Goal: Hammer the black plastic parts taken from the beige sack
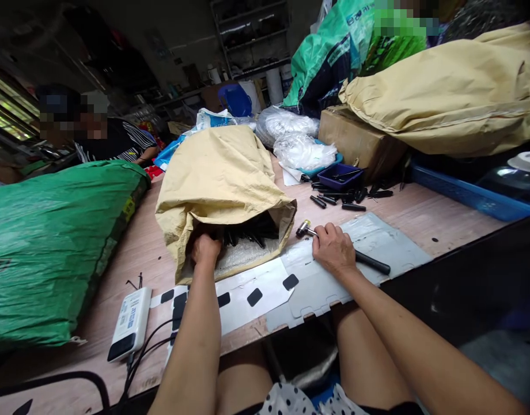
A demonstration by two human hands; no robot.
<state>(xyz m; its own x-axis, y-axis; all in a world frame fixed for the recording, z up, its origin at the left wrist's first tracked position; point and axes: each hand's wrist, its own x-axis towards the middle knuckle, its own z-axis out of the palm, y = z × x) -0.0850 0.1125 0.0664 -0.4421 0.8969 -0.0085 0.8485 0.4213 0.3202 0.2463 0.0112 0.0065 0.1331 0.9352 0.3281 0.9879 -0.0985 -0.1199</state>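
Inside the mouth of a tan sack (222,173) lie several black parts (252,230). My left hand (205,249) reaches into the left side of that opening, its fingers hidden by shadow and the sack's edge. On the grey board (377,236), my right hand (334,248) is closed around a small hammer (373,262). The hammer's head points left and its black handle sticks out to the right. Behind the board lie several black cylindrical pieces (354,206), some beside a small purple tray (340,176).
A big green sack (53,248) fills the left side. Near it are a white power bank (129,323) and black cables. Plastic bags, a cardboard box (355,138), another tan sack (442,92) and a blue tray (472,199) stand farther back. A person (113,138) sits at the back left.
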